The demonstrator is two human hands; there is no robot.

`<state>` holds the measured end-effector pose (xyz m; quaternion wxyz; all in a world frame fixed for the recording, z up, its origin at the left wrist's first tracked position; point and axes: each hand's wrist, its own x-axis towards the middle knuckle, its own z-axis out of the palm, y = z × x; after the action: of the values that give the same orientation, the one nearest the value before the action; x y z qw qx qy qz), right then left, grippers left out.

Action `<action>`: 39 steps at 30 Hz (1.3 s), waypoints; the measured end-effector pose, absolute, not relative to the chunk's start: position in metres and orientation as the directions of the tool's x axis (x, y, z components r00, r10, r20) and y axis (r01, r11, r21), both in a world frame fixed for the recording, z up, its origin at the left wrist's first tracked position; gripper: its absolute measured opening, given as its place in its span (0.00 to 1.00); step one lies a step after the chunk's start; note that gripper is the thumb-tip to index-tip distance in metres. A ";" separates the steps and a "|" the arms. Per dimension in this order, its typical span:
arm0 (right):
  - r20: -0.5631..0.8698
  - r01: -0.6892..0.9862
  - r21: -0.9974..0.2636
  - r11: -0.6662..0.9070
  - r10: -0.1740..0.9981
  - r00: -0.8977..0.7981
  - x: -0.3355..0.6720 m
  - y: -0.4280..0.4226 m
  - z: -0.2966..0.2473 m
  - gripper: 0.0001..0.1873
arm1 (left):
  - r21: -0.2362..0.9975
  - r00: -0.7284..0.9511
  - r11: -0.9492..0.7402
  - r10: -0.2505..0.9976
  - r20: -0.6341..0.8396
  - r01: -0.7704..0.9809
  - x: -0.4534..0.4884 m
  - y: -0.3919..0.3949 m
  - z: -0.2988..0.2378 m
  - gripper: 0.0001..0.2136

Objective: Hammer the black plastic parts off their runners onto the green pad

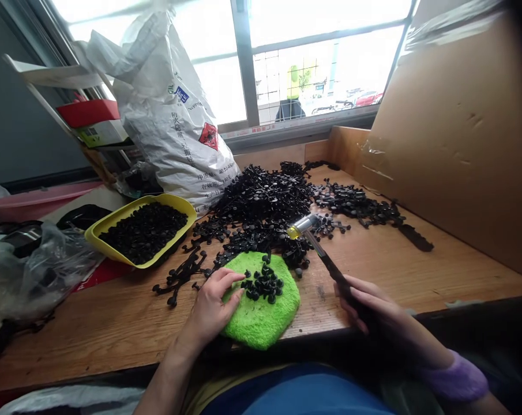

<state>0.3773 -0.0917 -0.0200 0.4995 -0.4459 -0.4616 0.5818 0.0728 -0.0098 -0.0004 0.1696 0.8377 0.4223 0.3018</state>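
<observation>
My left hand (214, 301) rests on the left side of a bright green fuzzy pad (263, 328). Its thumb and forefinger are apart, beside a small heap of black mushroom-headed plastic parts (263, 286) lying on the pad. No part shows between those fingers. On the right, my right hand (375, 301) is closed round the dark handle of a hammer (325, 257). The hammer's silver head has a yellow face and is raised at the pad's upper right, near the loose black parts on the table.
A large pile of black parts (269, 190) spreads over the wooden table (416, 271). At left stands a yellow tub (146, 265) filled with black pieces, near plastic bags (55, 259). A white woven sack (169, 127) leans by the window; a cardboard sheet (455, 138) borders the right.
</observation>
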 end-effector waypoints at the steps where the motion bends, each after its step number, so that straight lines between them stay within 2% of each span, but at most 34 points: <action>1: -0.052 -0.168 -0.983 -0.070 0.993 -0.109 0.378 -0.091 -0.020 0.13 | 0.525 0.464 -0.586 0.810 0.359 0.617 0.076 -0.008 -0.001 0.11; 9: -0.051 -0.166 -0.983 -0.076 0.987 -0.151 0.383 -0.089 -0.027 0.14 | 0.502 0.464 -0.609 0.793 0.394 0.614 0.091 0.000 0.002 0.05; 12: -0.044 -0.171 -0.983 -0.067 0.990 -0.137 0.383 -0.089 -0.028 0.14 | 0.578 0.380 -0.563 0.826 0.416 0.591 0.086 0.003 0.003 0.06; 15: -0.057 -0.180 -0.981 -0.079 0.991 -0.121 0.382 -0.088 -0.027 0.13 | 0.650 0.265 -0.458 0.887 0.377 0.606 0.077 0.008 -0.002 0.06; 19: -0.097 -0.204 -0.972 -0.121 0.988 -0.122 0.380 -0.088 -0.028 0.15 | 0.615 0.218 -0.387 0.917 0.334 0.687 0.074 0.011 -0.010 0.06; 24: -0.197 -0.228 -0.952 -0.205 0.979 -0.059 0.381 -0.090 -0.031 0.13 | 0.615 0.074 -0.366 0.892 0.446 0.699 0.057 0.012 -0.009 0.06; 26: -0.226 -0.232 -0.944 -0.233 0.972 -0.056 0.381 -0.091 -0.030 0.12 | 0.550 0.016 -0.340 0.860 0.510 0.763 0.030 0.011 -0.007 0.10; 28: -0.251 -0.216 -0.942 -0.257 0.966 -0.055 0.380 -0.091 -0.028 0.14 | 0.439 0.065 -0.327 0.856 0.513 0.837 -0.003 0.010 -0.005 0.17; 30: -0.271 -0.199 -0.941 -0.274 0.962 -0.042 0.379 -0.091 -0.024 0.15 | 0.345 0.216 -0.365 0.890 0.401 0.865 -0.034 0.011 -0.006 0.24; 32: -0.268 -0.197 -0.943 -0.269 0.963 -0.031 0.378 -0.091 -0.022 0.15 | 0.297 0.318 -0.401 0.902 0.291 0.867 -0.056 0.014 -0.009 0.27; 34: -0.258 -0.201 -0.945 -0.258 0.966 -0.027 0.377 -0.091 -0.021 0.15 | 0.259 0.365 -0.432 0.891 0.269 0.864 -0.066 0.017 -0.012 0.23; 39: -0.247 -0.211 -0.947 -0.243 0.969 -0.011 0.374 -0.090 -0.023 0.15 | 0.153 0.385 -0.476 0.830 0.404 0.866 -0.055 0.026 -0.019 0.11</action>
<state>0.3743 -0.0901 -0.0231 0.4880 -0.5062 -0.3744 0.6045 -0.0553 0.0255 -0.0186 -0.0415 0.8310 0.5103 0.2173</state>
